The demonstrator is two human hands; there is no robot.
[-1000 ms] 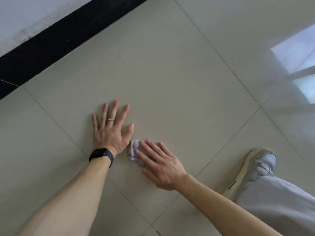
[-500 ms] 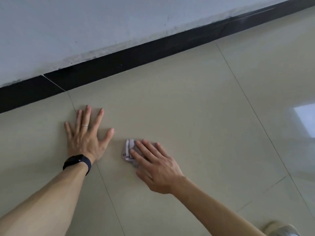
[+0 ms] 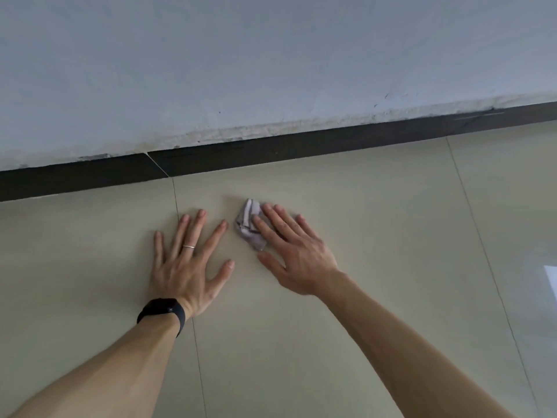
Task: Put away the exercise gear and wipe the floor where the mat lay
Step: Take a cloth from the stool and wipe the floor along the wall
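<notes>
Wiping stage, judging by the scene: no mat or other exercise gear in frame, so the putting-away looked done, tho whether it was all stowed can't be told from here. What was left seemed to be more of the floor, plus dealing w/ the cloth after.

The cloth, a small crumpled greyish wad, lay on the tile at centre frame, near the dark baseboard but not touching it. The right hand pressed it down w/ straight fingers, slightly fanned, fingertips over the cloth's right half, thumb out to the side on bare tile. No pinch. The left hand, left of centre, was flat on the floor as a prop, fingers spread wide, over a grout line; ring and black watch on that side.

Vs. 0.5 s ago: the cloth had been level w/ the left thumb and wrist; it now sat level w/ the left fingertips, i.e. pushed fwd toward the baseboard. The left hand looked planted on the same grout line. The view had tipped up, so more wall filled the top, and the shoe at the bottom right edge was out of frame.
</notes>
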